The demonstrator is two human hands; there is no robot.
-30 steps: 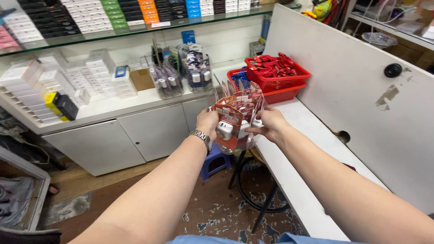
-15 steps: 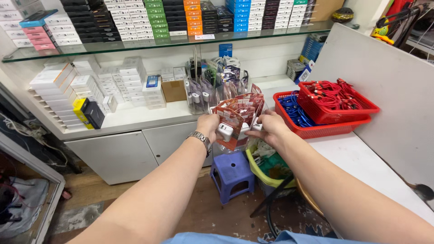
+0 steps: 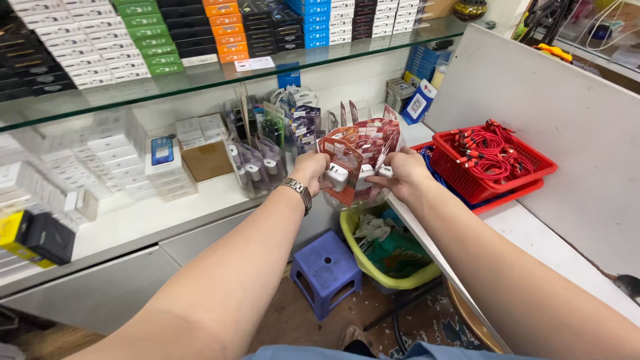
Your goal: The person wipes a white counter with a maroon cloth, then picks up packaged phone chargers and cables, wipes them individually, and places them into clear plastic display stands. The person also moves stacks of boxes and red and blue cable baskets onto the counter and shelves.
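Hands, left (image 3: 312, 171) and right (image 3: 405, 175), grip red-backed charger packs (image 3: 357, 157).

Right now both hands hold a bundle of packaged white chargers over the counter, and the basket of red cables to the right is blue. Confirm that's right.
Not quite: the basket holding the red cables is red, not blue, as the head view shows. The rest stands: the left hand and right hand both hold the bundle of packaged white chargers, and the basket sits to the right.

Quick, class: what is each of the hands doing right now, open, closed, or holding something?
Left hand: closed on the bunch of clear red-carded packets with white chargers.
Right hand: closed on the same bunch, from its other side.
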